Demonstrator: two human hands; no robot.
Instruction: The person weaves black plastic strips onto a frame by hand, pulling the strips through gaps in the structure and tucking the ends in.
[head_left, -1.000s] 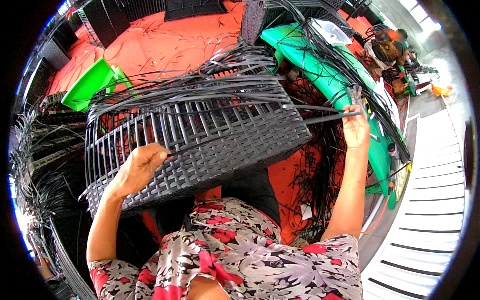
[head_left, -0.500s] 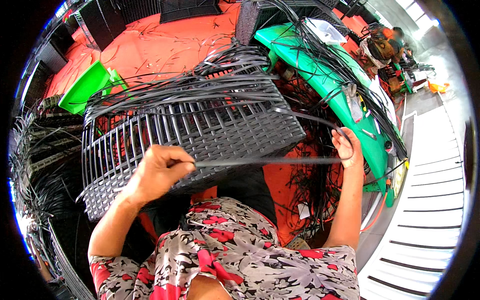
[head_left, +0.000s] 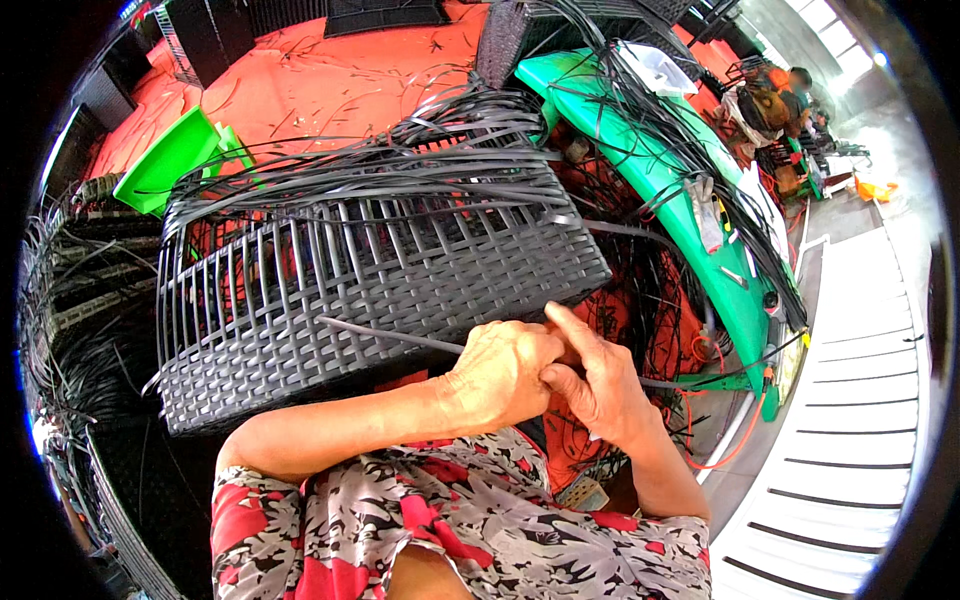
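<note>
In front of me stands a dark grey woven plastic-rattan panel, its lower part tightly woven and its upper part open bars with loose strip ends. My left hand is closed round a flat grey weaving strip, whose free end sticks out leftward across the weave. Pressed against it, my right hand has its index finger stretched and its thumb bent in, with the strip running out behind it on the right. From there the strip curves up and back to the panel's right edge. The fingers partly hide the strip between both hands.
On the right, a long green table carries black strips, gloves and a white tray. A bright green plastic piece is at the left. Black strips lie tangled on the orange floor covering. A person is far right.
My hands were wide apart with the strip stretched between them. Now both have come together below the panel's right part, the left having moved right and the strip's end pointing left.
</note>
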